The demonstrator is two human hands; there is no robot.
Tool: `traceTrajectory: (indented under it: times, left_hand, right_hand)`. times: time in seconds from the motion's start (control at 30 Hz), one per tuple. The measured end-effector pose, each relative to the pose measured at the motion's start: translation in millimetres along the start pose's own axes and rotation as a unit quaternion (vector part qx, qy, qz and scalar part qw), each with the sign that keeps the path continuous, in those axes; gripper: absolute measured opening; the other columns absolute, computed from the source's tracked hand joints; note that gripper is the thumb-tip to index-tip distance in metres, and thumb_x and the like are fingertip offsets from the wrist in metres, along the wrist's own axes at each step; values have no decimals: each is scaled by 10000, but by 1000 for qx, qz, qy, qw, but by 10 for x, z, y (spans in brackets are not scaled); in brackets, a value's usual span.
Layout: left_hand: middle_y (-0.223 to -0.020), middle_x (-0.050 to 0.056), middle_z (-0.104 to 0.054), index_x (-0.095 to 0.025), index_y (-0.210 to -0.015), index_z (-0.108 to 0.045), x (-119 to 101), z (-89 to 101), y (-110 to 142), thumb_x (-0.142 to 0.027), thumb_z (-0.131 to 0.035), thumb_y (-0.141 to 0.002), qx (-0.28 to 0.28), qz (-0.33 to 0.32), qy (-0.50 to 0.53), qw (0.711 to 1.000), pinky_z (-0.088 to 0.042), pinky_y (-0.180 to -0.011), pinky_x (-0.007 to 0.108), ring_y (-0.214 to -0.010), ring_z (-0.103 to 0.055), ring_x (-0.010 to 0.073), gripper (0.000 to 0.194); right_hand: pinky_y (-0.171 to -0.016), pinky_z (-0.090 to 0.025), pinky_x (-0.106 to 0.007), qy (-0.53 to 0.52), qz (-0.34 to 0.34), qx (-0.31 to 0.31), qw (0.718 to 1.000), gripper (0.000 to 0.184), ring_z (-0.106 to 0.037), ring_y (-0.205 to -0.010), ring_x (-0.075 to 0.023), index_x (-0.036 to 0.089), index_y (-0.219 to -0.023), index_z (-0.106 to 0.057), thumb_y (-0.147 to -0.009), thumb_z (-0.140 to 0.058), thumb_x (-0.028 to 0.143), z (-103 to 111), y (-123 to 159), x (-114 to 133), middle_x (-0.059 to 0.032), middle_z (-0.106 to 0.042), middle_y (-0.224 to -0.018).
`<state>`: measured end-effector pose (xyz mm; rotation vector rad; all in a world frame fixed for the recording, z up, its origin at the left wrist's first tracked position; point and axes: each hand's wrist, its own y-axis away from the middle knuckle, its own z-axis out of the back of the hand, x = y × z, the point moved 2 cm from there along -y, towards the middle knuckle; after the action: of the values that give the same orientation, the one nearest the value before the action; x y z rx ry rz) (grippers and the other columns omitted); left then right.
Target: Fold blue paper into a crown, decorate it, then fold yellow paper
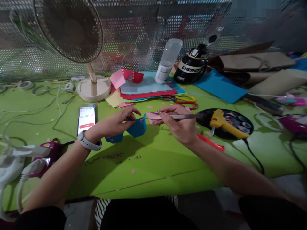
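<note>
My left hand (117,123), with a white watch on its wrist, pinches a folded blue paper piece (137,127) just above the green table (153,166). In my right hand (178,124) a pair of metal tweezers (177,116) points left, its tip at the top edge of the blue paper. A pink paper scrap (151,117) lies under the tweezers. A second blue paper piece (115,138) sits below my left hand.
A phone (86,120) showing a timer lies left of my hands. A fan (72,35) stands at back left. Coloured paper sheets (146,88), a white bottle (168,60), scissors (185,100), a yellow glue gun (225,124) on a black disc and cables surround the work spot.
</note>
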<state>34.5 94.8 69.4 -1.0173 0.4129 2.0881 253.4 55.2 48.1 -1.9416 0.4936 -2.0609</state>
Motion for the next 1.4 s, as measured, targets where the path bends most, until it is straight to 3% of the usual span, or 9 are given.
traceTrajectory:
  times: [0.33,0.53,0.73,0.8,0.9,1.0,1.23,1.4]
  left_hand:
    - [-1016,93,-667,-172,-1232,-477,-11,1,2,-246,-480,-931,3,-3,-14,1000,-491,-792,316,-901,-627,176,310]
    - [-1001,86,-653,-172,-1221,-473,-39,9,4,-254,-475,-926,12,-4,1,1000,-502,-778,315,-909,-625,180,306]
    - [-1015,99,-650,-158,-1228,-457,-68,33,25,-244,-496,-893,20,6,21,1000,-506,-799,329,-930,-624,182,348]
    - [-1001,91,-654,-164,-1225,-444,-82,37,29,-243,-507,-882,28,10,35,999,-507,-800,334,-926,-627,182,358]
    - [-972,72,-660,-173,-1205,-431,-100,32,28,-244,-520,-870,43,12,55,997,-505,-799,334,-904,-632,176,354]
    - [-952,63,-657,-174,-1180,-436,-106,21,21,-258,-532,-864,42,14,66,997,-506,-786,333,-891,-636,176,341]
    - [-1012,80,-680,-178,-1180,-455,-103,-66,-21,-325,-589,-884,55,14,97,994,-504,-792,322,-951,-645,185,357]
    - [-887,41,-688,-171,-1064,-504,-39,-161,-91,-301,-634,-860,24,-1,78,997,-485,-719,279,-809,-644,149,275]
  right_hand:
    - [-523,-625,-310,7,0,8,1000,108,-714,-574,-181,261,-854,-646,-838,-709,346,-3,-1,19,-1,-736,-730]
    - [-518,-614,-280,0,0,8,1000,192,-709,-558,-165,227,-834,-631,-818,-716,398,7,-14,25,8,-720,-699]
    - [-560,-608,-287,-26,1,-35,999,233,-723,-616,-167,235,-951,-602,-884,-636,456,84,-56,-38,15,-726,-724]
    - [-663,-619,-336,-27,5,3,1000,264,-740,-743,-184,246,-1019,-614,-926,-562,488,89,-74,-58,-8,-744,-825]
    - [-878,-567,-400,43,9,137,990,257,-708,-973,-206,242,-1008,-665,-921,-582,469,49,-75,-98,-41,-739,-993]
    - [-919,-526,-396,87,27,223,971,260,-675,-1023,-215,231,-1064,-658,-861,-688,392,15,-53,-156,-54,-717,-1029]
    - [-833,-524,-348,94,44,248,963,247,-657,-906,-181,203,-1094,-617,-886,-660,329,-6,-33,-212,-55,-685,-973]
    - [-817,-522,-335,99,48,260,959,205,-649,-905,-175,206,-1083,-612,-898,-641,292,-45,5,-225,-47,-667,-971]
